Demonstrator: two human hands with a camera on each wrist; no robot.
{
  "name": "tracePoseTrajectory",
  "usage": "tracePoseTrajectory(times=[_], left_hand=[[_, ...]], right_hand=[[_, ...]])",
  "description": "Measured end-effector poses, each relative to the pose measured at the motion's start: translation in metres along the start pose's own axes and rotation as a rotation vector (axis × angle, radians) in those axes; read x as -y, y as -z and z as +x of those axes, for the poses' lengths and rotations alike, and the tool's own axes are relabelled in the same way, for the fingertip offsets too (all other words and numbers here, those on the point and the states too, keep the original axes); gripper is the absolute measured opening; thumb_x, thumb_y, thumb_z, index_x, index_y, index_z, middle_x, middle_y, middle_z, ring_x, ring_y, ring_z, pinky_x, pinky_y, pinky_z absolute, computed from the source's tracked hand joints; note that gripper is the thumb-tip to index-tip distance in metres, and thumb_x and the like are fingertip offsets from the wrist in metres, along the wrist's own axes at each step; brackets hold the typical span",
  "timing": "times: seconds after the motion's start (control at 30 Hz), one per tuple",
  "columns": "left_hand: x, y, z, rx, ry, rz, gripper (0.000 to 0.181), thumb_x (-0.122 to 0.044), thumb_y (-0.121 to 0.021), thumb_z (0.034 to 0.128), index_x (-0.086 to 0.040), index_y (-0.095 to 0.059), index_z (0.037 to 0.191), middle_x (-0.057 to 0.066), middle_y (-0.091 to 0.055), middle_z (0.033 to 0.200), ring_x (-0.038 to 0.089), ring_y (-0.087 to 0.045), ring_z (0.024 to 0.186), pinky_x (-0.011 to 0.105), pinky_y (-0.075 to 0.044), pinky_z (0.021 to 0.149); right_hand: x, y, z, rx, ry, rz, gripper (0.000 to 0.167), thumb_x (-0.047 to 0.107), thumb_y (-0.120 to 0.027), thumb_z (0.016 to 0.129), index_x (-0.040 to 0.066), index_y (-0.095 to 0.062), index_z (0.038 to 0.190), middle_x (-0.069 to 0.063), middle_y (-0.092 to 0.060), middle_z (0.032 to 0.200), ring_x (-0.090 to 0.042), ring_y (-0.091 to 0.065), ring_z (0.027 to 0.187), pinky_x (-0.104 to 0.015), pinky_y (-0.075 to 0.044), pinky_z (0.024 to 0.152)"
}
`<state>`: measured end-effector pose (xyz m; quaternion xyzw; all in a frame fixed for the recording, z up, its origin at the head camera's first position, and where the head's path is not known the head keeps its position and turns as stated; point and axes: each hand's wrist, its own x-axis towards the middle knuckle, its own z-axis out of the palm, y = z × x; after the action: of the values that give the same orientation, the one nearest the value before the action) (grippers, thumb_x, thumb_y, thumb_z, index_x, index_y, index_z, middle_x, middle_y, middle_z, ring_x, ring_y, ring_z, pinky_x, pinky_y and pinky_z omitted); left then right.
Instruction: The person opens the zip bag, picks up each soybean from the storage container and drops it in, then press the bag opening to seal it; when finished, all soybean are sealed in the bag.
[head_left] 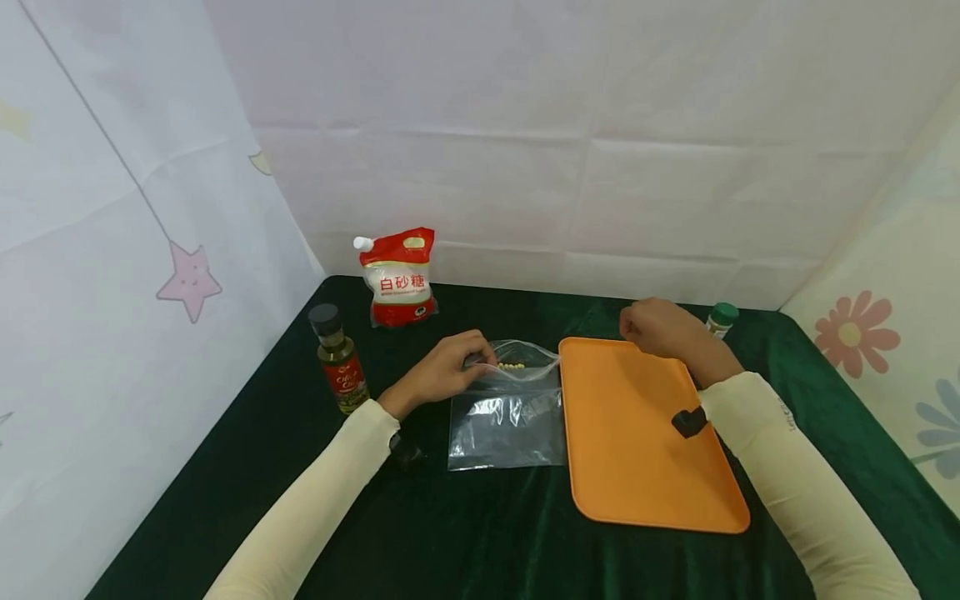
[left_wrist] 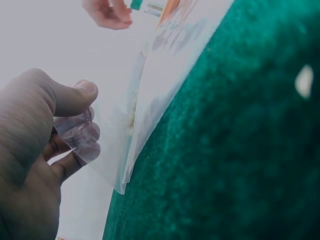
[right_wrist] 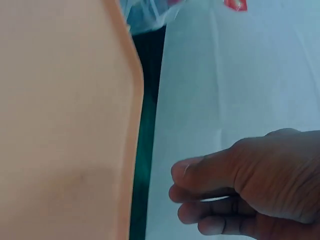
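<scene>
A clear zip bag [head_left: 506, 429] lies on the green cloth with its mouth spread apart. Several small round yellow pieces, like beans [head_left: 512, 367], are inside near the opening. My left hand [head_left: 446, 364] pinches the bag's rim at its left side; the left wrist view shows the film [left_wrist: 107, 160] between thumb and fingers. Over the far edge of the orange tray [head_left: 630, 442] hangs my right hand [head_left: 663, 329]. Its fingers are loosely bent in the right wrist view, thumb [right_wrist: 200, 172] close to the forefinger, and nothing shows between them.
An oil bottle [head_left: 343, 367] with a black cap stands left of the left hand. At the back is a red and white sugar pouch [head_left: 401, 279]. Behind the right wrist stands a green-capped bottle [head_left: 723, 315]. Something dark [head_left: 407, 450] lies by the left sleeve, its kind unclear.
</scene>
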<state>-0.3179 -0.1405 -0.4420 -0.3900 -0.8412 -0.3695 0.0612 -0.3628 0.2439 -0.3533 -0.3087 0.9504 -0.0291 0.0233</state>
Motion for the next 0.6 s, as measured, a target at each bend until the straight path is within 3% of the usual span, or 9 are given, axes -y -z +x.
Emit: tracePoseTrajectory(times=[0.1,0.23,0.47,0.6], left_hand=[[0.001,0.000,0.000,0.001,0.005,0.004,0.007,-0.014,-0.068,0.0971,-0.019,-0.066,0.103,-0.008,-0.058,0.103,0.008,-0.055,0.089,0.029,-0.050,0.081],[0.002,0.001,-0.001,0.004,0.019,0.002,0.007,-0.016,-0.067,0.0975,-0.021,-0.066,0.102,-0.011,-0.058,0.103,0.007,-0.055,0.089,0.028,-0.050,0.081],[0.002,0.001,-0.002,0.011,0.034,-0.012,0.008,-0.015,-0.068,0.0972,-0.020,-0.066,0.103,-0.010,-0.057,0.103,0.008,-0.055,0.089,0.029,-0.050,0.081],[0.001,0.001,-0.001,0.009,0.029,-0.014,0.007,-0.014,-0.068,0.0972,-0.020,-0.066,0.102,-0.009,-0.057,0.103,0.008,-0.055,0.089,0.029,-0.050,0.081]], right_hand=[[-0.020,-0.007,-0.006,0.043,-0.078,-0.018,0.016,0.001,-0.056,0.097,0.006,-0.068,0.087,-0.001,-0.057,0.076,-0.016,-0.048,0.064,-0.034,-0.046,0.062],[-0.041,-0.019,-0.010,0.078,-0.141,-0.016,0.018,-0.001,-0.054,0.096,0.005,-0.066,0.084,-0.002,-0.052,0.072,-0.017,-0.045,0.062,-0.033,-0.042,0.059],[-0.057,-0.038,-0.012,0.099,-0.183,-0.028,0.010,0.002,-0.061,0.095,0.001,-0.071,0.100,-0.010,-0.065,0.090,-0.024,-0.057,0.077,-0.045,-0.054,0.076],[-0.057,-0.043,-0.013,0.093,-0.208,-0.012,0.010,0.000,-0.061,0.094,0.000,-0.069,0.099,-0.011,-0.063,0.089,-0.025,-0.056,0.075,-0.044,-0.053,0.074]])
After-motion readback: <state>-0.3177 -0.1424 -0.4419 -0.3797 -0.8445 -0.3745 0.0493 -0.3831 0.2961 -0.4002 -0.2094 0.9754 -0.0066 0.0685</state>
